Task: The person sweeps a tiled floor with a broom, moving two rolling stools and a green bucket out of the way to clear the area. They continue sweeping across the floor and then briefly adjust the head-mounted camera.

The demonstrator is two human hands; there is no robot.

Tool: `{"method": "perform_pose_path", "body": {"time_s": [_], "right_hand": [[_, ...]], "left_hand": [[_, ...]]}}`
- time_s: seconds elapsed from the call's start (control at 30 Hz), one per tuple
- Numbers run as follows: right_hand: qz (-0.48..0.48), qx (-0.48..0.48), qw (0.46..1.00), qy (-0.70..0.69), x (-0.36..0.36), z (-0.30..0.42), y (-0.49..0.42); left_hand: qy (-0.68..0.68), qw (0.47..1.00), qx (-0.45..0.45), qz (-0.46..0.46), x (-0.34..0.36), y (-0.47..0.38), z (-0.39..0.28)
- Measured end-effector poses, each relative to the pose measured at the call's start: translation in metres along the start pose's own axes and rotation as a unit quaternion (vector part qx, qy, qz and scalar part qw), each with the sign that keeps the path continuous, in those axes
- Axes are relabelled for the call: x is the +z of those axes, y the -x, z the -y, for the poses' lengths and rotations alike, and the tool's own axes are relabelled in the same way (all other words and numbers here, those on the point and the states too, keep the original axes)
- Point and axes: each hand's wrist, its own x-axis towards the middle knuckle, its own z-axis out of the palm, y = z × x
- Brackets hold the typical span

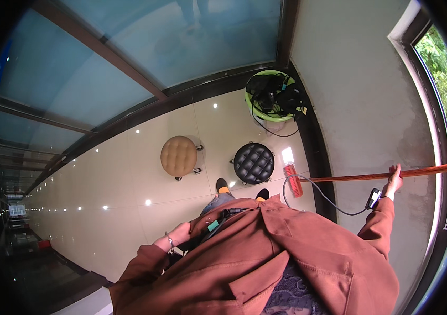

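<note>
My right hand (pixel 395 179) is closed around the long reddish wooden handle (pixel 345 178) of a floor brush. The handle runs from the brush head (pixel 293 181), with red bristles, up past the wall towards the window. That brush head rests on the tiled floor by the dark skirting. A small black device (pixel 373 199) sits at my right wrist, and a grey cable (pixel 328 202) loops down from it. At my hip, my left hand (pixel 180 233) is against the hem of my rust-brown jacket (pixel 239 244); its fingertips are hidden.
A black tufted stool (pixel 254 163) and a tan one (pixel 179 156), both on castors, stand ahead of my feet. In the corner, a green-rimmed bucket (pixel 261 114) holds black gear and cables. Glass partitions (pixel 207 43) line one side; a window (pixel 444 98) is at right.
</note>
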Motion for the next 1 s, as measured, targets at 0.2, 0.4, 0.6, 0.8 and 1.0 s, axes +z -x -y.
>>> {"method": "perform_pose_path", "body": {"time_s": [0.2, 0.4, 0.6, 0.8, 1.0], "right_hand": [[0.039, 0.059, 0.997, -0.017, 0.001, 0.003, 0.0], [-0.006, 0.045, 0.998, -0.046, 0.008, 0.012, 0.01], [-0.05, 0.011, 0.999, 0.002, 0.006, 0.009, 0.009], [-0.032, -0.048, 0.998, 0.018, 0.007, 0.003, 0.008], [-0.033, -0.014, 0.981, 0.189, 0.003, -0.002, 0.016]], "left_hand": [[-0.016, 1.0, -0.023, 0.005, -0.019, 0.021, -0.021], [0.053, 0.997, 0.053, -0.027, -0.006, 0.019, 0.005], [-0.019, 0.993, 0.043, -0.106, 0.006, 0.017, 0.011], [0.053, 0.994, -0.053, 0.078, -0.036, 0.036, -0.01], [0.1, 0.984, -0.063, 0.137, -0.072, 0.051, -0.008]]}}
